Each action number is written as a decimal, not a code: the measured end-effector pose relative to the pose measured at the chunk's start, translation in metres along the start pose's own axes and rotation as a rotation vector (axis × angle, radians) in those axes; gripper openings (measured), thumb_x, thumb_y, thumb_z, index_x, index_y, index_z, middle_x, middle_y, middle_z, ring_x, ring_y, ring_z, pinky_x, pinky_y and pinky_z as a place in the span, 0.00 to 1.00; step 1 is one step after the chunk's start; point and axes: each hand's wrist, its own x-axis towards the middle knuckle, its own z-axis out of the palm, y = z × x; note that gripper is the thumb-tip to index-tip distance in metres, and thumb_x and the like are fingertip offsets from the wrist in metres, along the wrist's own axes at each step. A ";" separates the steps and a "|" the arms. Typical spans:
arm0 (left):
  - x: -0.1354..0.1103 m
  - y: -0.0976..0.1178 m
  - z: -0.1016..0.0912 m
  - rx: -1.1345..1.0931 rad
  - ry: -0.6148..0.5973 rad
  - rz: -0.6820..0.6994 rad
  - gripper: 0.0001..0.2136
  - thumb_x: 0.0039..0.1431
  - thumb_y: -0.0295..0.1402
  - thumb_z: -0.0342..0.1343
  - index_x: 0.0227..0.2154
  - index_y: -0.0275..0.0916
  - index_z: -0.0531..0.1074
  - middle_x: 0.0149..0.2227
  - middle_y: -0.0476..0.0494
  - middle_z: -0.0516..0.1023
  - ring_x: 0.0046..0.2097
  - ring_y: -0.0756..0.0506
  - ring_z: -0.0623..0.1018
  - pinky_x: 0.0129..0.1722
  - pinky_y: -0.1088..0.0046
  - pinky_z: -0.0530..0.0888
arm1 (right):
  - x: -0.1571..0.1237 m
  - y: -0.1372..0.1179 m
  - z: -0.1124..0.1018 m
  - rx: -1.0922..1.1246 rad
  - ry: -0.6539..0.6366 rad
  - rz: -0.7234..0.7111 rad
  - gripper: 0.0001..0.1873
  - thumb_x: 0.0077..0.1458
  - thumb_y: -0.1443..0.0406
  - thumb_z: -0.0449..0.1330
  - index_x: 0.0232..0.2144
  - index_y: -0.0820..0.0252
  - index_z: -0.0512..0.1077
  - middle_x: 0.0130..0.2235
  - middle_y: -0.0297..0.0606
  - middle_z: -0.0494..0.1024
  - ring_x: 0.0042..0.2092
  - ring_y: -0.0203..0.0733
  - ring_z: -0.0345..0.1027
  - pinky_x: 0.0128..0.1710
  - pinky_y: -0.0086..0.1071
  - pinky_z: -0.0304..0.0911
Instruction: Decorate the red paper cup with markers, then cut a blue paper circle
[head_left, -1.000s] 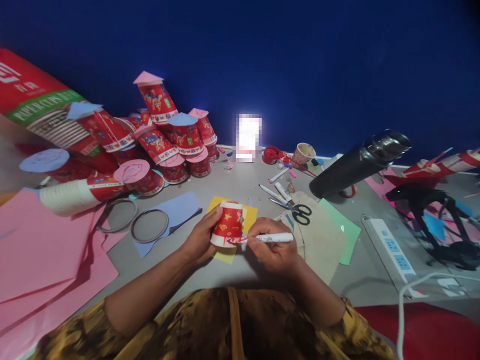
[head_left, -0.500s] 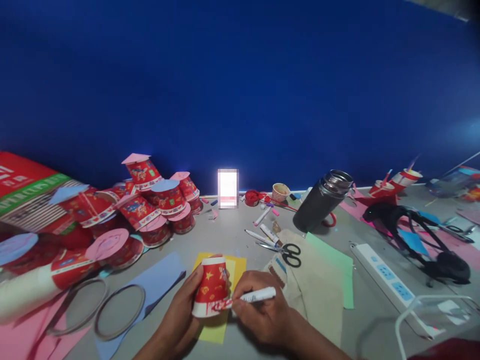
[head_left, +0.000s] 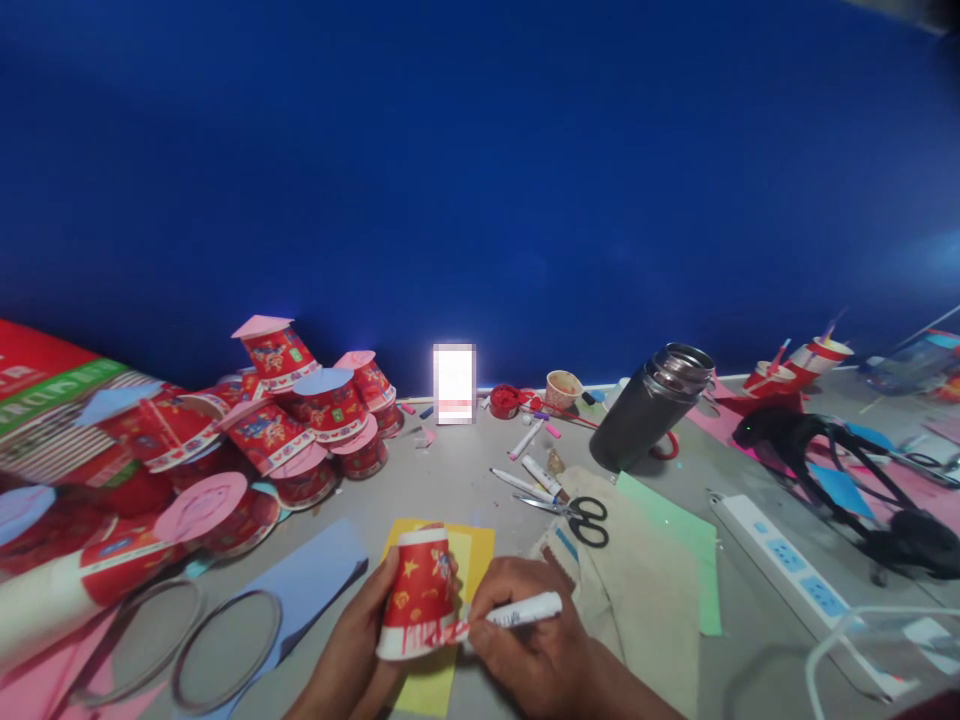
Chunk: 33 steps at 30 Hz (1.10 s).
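Toward the near edge of the worktop (head_left: 427, 465), the left hand (head_left: 361, 640) grips the cup (head_left: 417, 590), almost upright, wide end down; rightward, the right hand (head_left: 529, 640) pinches the marker (head_left: 531, 608), aimed at the cup.

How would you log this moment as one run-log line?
left hand: holds red paper cup; right hand: holds white marker by red-streaked rim; nearby: black-handled scissors
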 end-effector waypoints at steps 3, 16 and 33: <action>-0.003 0.002 0.004 0.016 -0.036 -0.003 0.15 0.72 0.31 0.56 0.53 0.27 0.80 0.39 0.29 0.89 0.41 0.33 0.90 0.49 0.53 0.87 | 0.001 -0.002 -0.002 0.053 0.027 0.026 0.06 0.64 0.67 0.62 0.33 0.56 0.76 0.28 0.34 0.82 0.28 0.37 0.75 0.31 0.29 0.69; 0.003 -0.003 -0.009 0.100 -0.228 0.062 0.20 0.75 0.40 0.58 0.56 0.25 0.78 0.42 0.28 0.88 0.39 0.37 0.89 0.45 0.61 0.85 | 0.000 -0.001 -0.006 0.164 -0.077 0.026 0.04 0.66 0.68 0.63 0.37 0.56 0.75 0.31 0.35 0.82 0.30 0.38 0.75 0.33 0.31 0.70; 0.004 -0.001 -0.011 0.066 -0.241 0.080 0.19 0.74 0.41 0.58 0.54 0.27 0.79 0.44 0.28 0.88 0.42 0.37 0.89 0.50 0.58 0.85 | 0.003 -0.003 -0.010 0.082 -0.087 -0.048 0.03 0.64 0.70 0.63 0.39 0.56 0.76 0.32 0.37 0.83 0.31 0.40 0.77 0.33 0.32 0.71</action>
